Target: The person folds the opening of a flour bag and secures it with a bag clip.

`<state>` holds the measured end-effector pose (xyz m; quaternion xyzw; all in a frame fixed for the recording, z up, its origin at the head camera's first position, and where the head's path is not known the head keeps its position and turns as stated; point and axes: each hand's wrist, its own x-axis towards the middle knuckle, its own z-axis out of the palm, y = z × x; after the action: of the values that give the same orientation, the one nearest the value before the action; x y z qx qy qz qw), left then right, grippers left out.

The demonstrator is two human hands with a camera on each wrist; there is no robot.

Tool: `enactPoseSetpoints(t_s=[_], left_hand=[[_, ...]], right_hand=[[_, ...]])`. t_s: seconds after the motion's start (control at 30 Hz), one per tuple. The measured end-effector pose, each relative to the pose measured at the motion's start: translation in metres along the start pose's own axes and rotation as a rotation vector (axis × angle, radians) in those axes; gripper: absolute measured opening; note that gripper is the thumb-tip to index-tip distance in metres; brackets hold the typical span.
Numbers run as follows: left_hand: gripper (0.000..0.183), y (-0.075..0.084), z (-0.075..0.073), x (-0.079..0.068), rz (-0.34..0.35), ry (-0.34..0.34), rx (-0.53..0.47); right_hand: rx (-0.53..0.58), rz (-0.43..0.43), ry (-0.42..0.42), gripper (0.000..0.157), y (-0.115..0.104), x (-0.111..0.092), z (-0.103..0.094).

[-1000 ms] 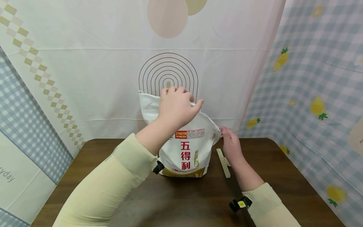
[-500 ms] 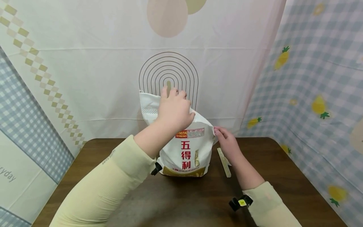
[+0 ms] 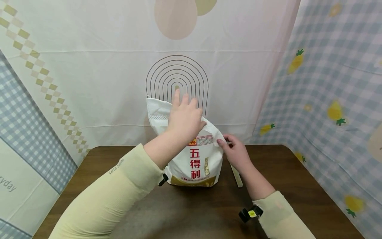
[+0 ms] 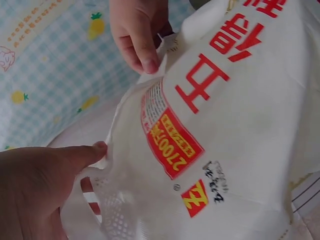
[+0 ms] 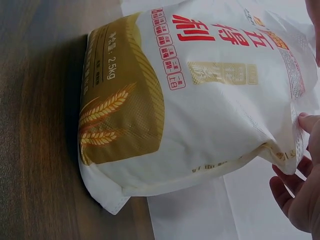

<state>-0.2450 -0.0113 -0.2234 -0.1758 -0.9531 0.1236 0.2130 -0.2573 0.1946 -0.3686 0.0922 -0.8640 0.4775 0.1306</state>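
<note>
A white flour bag (image 3: 206, 159) with red characters and a gold base printed with wheat stands upright on the table. My left hand (image 3: 185, 121) is at its top edge, the thumb on the near side. In the left wrist view, fingers of the left hand (image 4: 37, 190) show through the handle opening, behind the bag's top band. My right hand (image 3: 237, 152) pinches the bag's upper right corner; in the right wrist view the thumb lies in front of the folded corner, fingers behind it. The bag's upper left corner sticks up by itself.
A narrow beige strip (image 3: 237, 177) lies on the dark wooden table (image 3: 191, 212), right of the bag and partly covered by the right hand. A printed cloth (image 3: 98, 83) hangs behind the table, and a checked one (image 3: 313, 109) hangs at the right.
My right hand has drawn the bag's right corner inward and to the left, folding it. The left hand's thumb has come down onto the bag's edge, and its fingers have straightened.
</note>
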Motion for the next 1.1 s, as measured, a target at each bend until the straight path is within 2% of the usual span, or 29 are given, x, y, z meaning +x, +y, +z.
enactPoseSetpoints(t_s=[0.13,0.37,0.67,0.77,0.9,1.1], left_hand=[[0.041,-0.004,0.009,-0.002,0.035,0.033,-0.013],[0.038,-0.015,0.024,-0.008,0.123,0.125,-0.092],[0.033,-0.024,0.045,-0.016,0.255,0.344,-0.121],[0.034,-0.027,0.050,-0.018,0.287,0.396,-0.122],[0.036,-0.030,0.055,-0.020,0.316,0.428,-0.123],[0.039,-0.032,0.059,-0.020,0.338,0.439,-0.118]], right_hand=[[-0.010,-0.001,0.008,0.038,0.001,-0.001,-0.001],[-0.034,0.014,0.031,0.035,0.005,-0.002,-0.003],[-0.055,-0.017,0.055,0.029,0.012,-0.005,-0.006],[-0.064,-0.034,0.061,0.028,0.014,-0.005,-0.006],[-0.078,-0.049,0.066,0.028,0.016,-0.005,-0.006],[-0.076,-0.051,0.064,0.031,0.019,-0.007,-0.006]])
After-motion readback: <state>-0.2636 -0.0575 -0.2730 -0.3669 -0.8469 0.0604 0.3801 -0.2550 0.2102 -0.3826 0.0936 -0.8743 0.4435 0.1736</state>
